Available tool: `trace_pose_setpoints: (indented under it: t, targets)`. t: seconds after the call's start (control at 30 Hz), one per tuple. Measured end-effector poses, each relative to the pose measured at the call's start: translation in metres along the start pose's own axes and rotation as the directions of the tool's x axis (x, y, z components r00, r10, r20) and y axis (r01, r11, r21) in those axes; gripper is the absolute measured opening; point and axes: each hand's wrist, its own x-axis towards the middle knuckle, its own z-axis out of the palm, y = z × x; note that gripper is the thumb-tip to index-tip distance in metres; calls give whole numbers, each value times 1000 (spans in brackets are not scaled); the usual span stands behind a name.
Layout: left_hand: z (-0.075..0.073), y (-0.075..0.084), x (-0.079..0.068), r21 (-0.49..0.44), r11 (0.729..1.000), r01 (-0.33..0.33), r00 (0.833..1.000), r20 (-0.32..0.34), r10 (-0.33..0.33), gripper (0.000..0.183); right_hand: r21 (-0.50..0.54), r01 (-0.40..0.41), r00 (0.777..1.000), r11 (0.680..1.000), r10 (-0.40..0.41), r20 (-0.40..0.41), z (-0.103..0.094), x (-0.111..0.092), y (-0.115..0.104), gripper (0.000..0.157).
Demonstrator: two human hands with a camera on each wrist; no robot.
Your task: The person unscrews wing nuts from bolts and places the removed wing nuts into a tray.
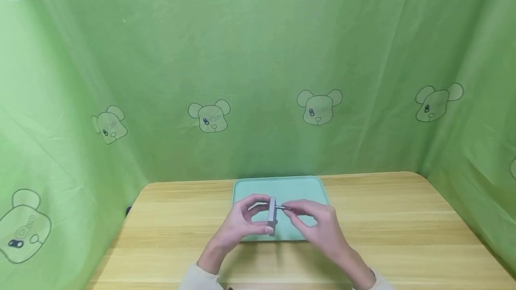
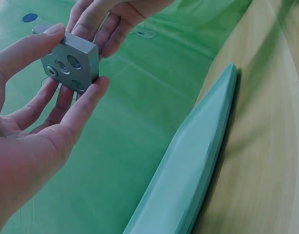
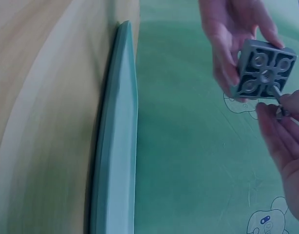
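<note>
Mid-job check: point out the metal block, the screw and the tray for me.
Metal block (image 1: 272,213): head view, on its narrow edge.
Screw (image 1: 281,207): head view, on its bare shank.
Tray (image 1: 280,187): head view, on its bare floor beyond the hands.

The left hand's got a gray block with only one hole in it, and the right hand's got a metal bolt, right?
Not quite: the gray block has several holes, as the left wrist view shows. The left hand does hold it, and the right hand has a metal bolt.
</note>
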Motion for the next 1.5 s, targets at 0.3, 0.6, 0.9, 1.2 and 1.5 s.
trace_pose_setpoints:
  t: [0.3, 0.6, 0.9, 1.2, 1.5]
  targets:
    - [-1, 1, 0, -57, 998, 4, 1000, 31, -2, 66, -134, 386, 919, 913, -393, -28, 2, 6, 2, 20]
    - [-3, 2, -1, -46, 999, 3, 1000, 30, -2, 65, -113, 368, 927, 923, -374, -36, 3, 8, -1, 18]
    - [-2, 3, 0, 74, 997, -12, 999, -40, 15, 67, 222, -254, 967, 941, 251, 39, -1, -1, -1, 32]
    - [3, 2, 3, 228, 973, -46, 997, -51, 59, 68, 448, -761, 625, 470, 715, 312, -12, 2, 1, 42]
    - [7, 2, 2, 315, 949, -33, 998, -44, 49, 68, 431, -855, 485, 290, 741, 465, -13, 1, 3, 44]
